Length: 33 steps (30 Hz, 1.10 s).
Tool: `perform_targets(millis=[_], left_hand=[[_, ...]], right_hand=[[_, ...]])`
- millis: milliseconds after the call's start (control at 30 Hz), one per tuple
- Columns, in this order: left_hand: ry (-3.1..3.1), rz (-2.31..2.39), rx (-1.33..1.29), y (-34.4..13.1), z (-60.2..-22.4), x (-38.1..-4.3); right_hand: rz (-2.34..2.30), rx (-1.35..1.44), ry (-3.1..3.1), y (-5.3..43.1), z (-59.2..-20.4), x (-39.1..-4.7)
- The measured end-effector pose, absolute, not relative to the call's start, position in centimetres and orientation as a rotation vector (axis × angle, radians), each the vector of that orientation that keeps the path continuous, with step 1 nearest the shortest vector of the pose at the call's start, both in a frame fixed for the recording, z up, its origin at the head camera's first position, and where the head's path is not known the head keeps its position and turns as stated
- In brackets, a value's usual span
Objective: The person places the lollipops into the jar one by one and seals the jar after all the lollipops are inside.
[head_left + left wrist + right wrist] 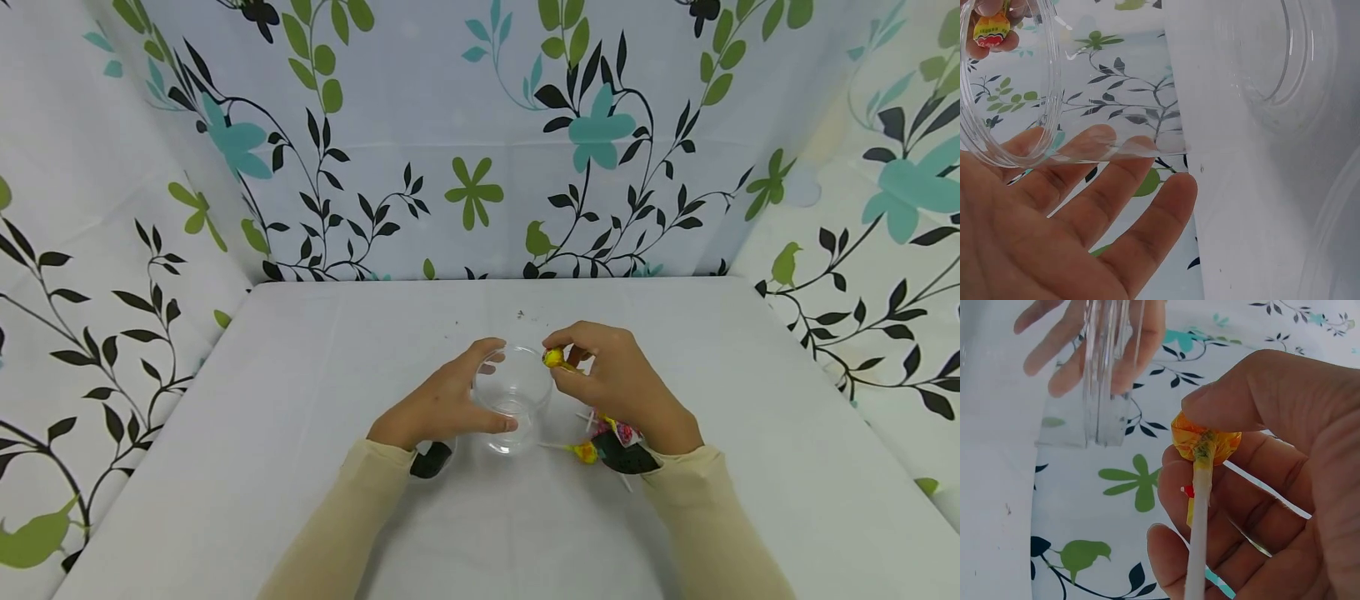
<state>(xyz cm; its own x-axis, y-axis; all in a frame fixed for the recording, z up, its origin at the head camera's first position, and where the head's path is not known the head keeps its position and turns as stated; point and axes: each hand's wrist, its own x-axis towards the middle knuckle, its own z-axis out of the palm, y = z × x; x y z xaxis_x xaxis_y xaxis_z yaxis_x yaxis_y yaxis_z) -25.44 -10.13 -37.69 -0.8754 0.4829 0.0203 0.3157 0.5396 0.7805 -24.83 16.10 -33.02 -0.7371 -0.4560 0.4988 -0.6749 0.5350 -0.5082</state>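
My left hand (pixel 450 396) holds a clear, round, open-mouthed container (pixel 522 382), thumb on the near side and fingers round the far side. In the left wrist view its fingers lie along the transparent wall (pixel 1110 94). My right hand (pixel 611 367) pinches a yellow-wrapped lollipop (pixel 553 358) by its head, right at the container's rim. The right wrist view shows the thumb on the wrapper and the white stick (pixel 1196 550) pointing back toward the wrist. More lollipops, one yellow (pixel 585 452) and one pink (pixel 627 433), lie on the table, partly hidden under the right wrist.
Clear round rims (pixel 1300 62) stand on the white table (pixel 300 500) beside and below the held container. Dark wrist cameras (pixel 431 460) sit on both wrists. Small dark specks (pixel 520 314) lie toward the back. Leaf-patterned curtains (pixel 412 100) enclose the back and sides.
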Motion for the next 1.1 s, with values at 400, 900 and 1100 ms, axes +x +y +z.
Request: perform_targets(millis=[400, 900, 1100], left_hand=[[2.572, 1.249, 0.736, -9.9, -37.5, -25.4], [2.543, 1.266, 0.708, -10.1, -37.6, -25.4], [2.536, 1.275, 0.704, -10.2, -37.9, -25.5]], right_hand=[[0.989, 0.998, -2.530, 15.2, -33.0, -24.5], [0.950, 1.027, -2.586, 14.5, -33.5, -24.5], [0.935, 1.004, -2.592, 14.5, -33.3, -24.3]])
